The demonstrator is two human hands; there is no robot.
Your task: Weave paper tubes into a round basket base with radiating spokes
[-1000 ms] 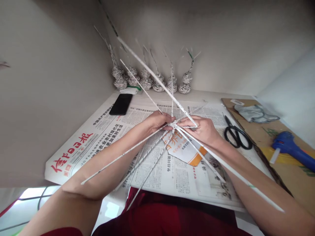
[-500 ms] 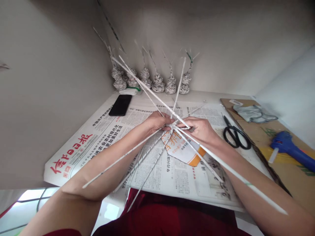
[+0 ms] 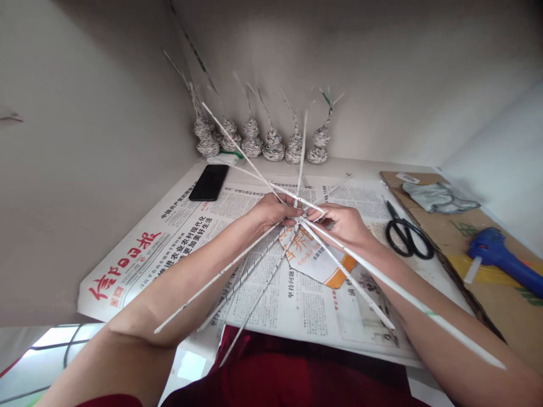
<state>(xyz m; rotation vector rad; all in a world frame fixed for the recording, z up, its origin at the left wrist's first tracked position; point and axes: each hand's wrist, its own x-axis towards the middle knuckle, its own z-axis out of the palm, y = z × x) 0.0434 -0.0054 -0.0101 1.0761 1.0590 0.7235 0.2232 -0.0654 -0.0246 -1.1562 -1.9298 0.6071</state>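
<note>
Several thin rolled-paper strips cross at one centre and fan out in all directions above the table. My left hand pinches them at the crossing, with the fingertips closed. Close beside it, my right hand is closed on one strip, which bends at its fingers and points to the far left. The two hands almost touch. Exactly how the strips overlap at the centre is hidden by my fingers. Under the hands lies a cut piece of printed card, white and orange.
Newspaper covers the table. Several woven paper gourds stand along the back wall. A black phone lies at left. Black scissors, a blue glue gun and a grey cloth on cardboard are at right.
The strip in my right hand has swung down and left; its far end, formerly raised before the gourds, now lies lower. Both hands keep nearly the same place.
</note>
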